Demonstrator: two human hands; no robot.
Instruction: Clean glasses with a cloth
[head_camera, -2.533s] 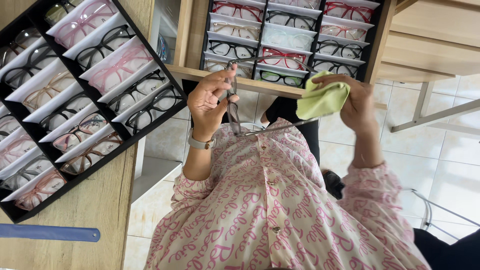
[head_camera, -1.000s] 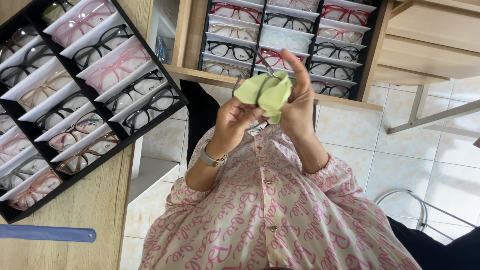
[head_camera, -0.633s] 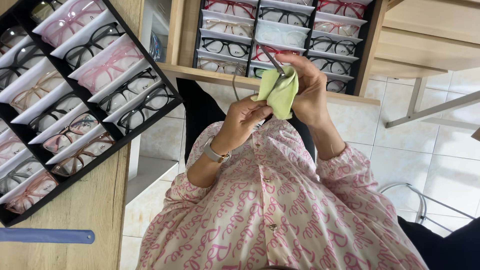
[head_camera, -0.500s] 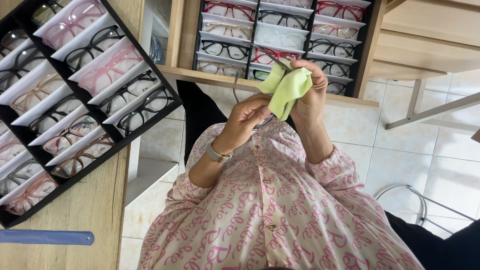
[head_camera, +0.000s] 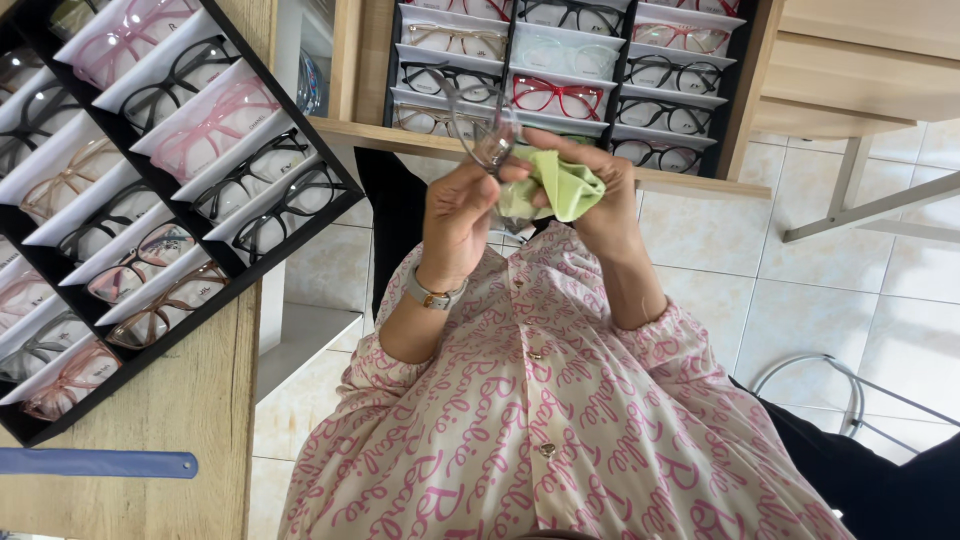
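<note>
My left hand (head_camera: 462, 215) holds a pair of clear-framed glasses (head_camera: 484, 130) up in front of me, its fingers pinched on the frame. My right hand (head_camera: 598, 195) grips a light green cleaning cloth (head_camera: 556, 186), pressed against a lens of the glasses. Both hands meet at the centre, above my pink patterned shirt. A watch sits on my left wrist.
A black tray of glasses (head_camera: 140, 190) lies on the wooden table (head_camera: 150, 430) at left. Another black tray of glasses (head_camera: 570, 75) rests on a wooden shelf (head_camera: 690, 185) ahead. A blue strip (head_camera: 95, 463) lies on the table. Tiled floor and a metal frame (head_camera: 850, 380) are at right.
The hands came together from apart. The cloth went from beside the glasses to wrapped on a lens, and the hands shifted as the cloth rubbed the glasses.
</note>
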